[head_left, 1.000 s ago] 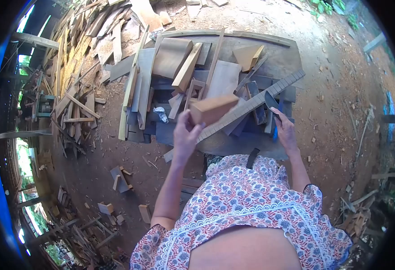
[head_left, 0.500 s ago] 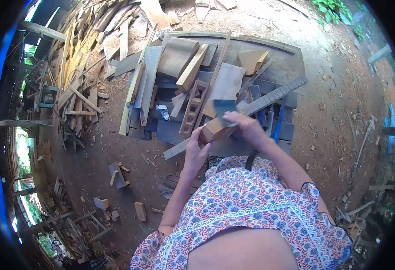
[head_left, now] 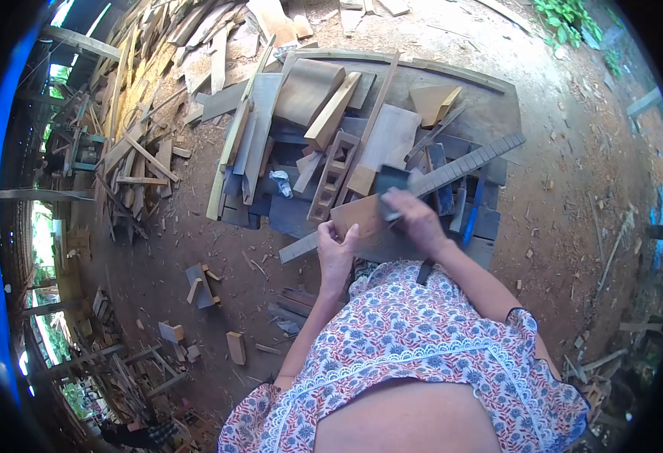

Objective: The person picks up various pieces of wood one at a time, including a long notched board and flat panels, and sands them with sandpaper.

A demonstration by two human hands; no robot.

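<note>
My left hand [head_left: 337, 255] grips the near left end of a brown wooden block [head_left: 357, 217], thumb on its face. My right hand [head_left: 418, 223] is closed on a dark, flat rectangular sheet [head_left: 393, 180] that looks like sandpaper. The sheet lies against the block's right end and is slightly blurred. Beneath the block runs a long grey strip with regular cross lines [head_left: 467, 163], slanting across the work table [head_left: 490, 106].
On the table lie a frame with square openings [head_left: 331, 177], a wide board [head_left: 309, 90], a wedge-shaped block [head_left: 430, 102], a crumpled white scrap [head_left: 280, 183] and a blue tool [head_left: 473, 215]. Offcuts [head_left: 150, 166] are heaped at left. More wood pieces [head_left: 235, 347] lie on the ground.
The block has turned so a broader face shows toward me. My right hand and the dark sheet are slightly farther right. My left hand keeps its hold, with the thumb now raised.
</note>
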